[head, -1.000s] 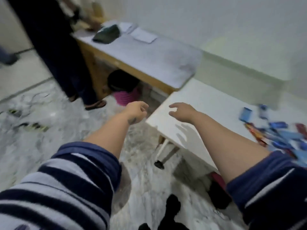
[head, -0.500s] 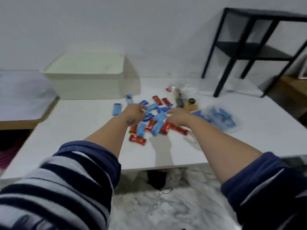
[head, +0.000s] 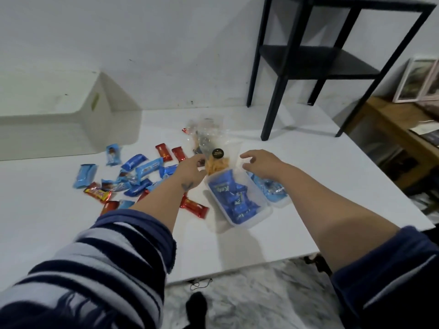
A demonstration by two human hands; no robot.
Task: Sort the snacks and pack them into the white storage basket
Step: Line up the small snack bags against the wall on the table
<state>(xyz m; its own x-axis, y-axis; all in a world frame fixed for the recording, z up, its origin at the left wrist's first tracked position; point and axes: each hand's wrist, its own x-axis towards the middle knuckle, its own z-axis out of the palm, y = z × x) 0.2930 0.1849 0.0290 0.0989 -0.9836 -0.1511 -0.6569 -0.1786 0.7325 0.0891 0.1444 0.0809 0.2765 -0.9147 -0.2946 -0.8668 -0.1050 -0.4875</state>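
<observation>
Several blue and red snack bars point(head: 133, 176) lie scattered on the white table point(head: 332, 186). A clear plastic tub point(head: 237, 200) full of blue packets stands mid-table, with a second clear tray of blue packets point(head: 273, 193) at its right. A clear bag of orange snacks point(head: 217, 163) lies just behind the tub. My left hand point(head: 190, 170) reaches to the tub's far left corner with loosely bent fingers, holding nothing. Over the tub's far right corner hovers my right hand point(head: 259, 162), fingers spread and empty. The white storage basket point(head: 102, 129) stands at the back left.
A black metal shelf frame point(head: 273, 110) stands on the table's back right. Crumpled clear wrapping point(head: 205, 131) lies behind the orange bag. A wooden unit with framed pictures point(head: 392, 119) is to the right. The table's front edge is close, with marble floor point(head: 249, 298) below.
The view has swung right from the floor and side table to the snack table. Both hands have moved from the loose bars to the clear tub.
</observation>
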